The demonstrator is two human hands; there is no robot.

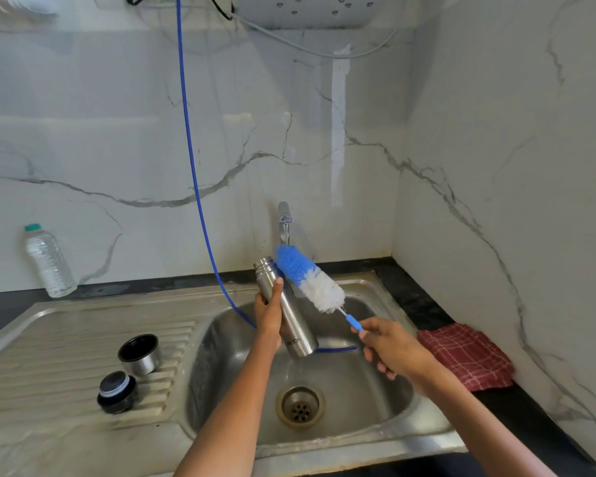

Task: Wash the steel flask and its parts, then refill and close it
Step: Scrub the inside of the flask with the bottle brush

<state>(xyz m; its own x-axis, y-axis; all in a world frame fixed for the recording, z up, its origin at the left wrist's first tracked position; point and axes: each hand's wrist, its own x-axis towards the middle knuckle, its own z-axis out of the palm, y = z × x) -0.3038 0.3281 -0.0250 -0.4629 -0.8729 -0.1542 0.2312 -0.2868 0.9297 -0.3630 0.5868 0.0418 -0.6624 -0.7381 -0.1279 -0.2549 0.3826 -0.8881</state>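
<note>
Over the sink [369, 421] basin, the left hand [270, 313] grips the steel flask [284, 309] around its middle, tilted with its open mouth up toward the tap [284, 223], while the right hand [391, 347] pinches the blue handle of a bottle brush [308, 278] whose blue-and-white bristles lie just beside the flask's neck. On the sink's ribbed drainboard to the left stand the steel cup [139, 354] and the black stopper [116, 392]. A blue hose [190, 149] hangs down into the basin, a plastic water bottle [49, 261] stands on the table behind the drainboard, and a red checked cloth [467, 354] lies right of the sink.
</note>
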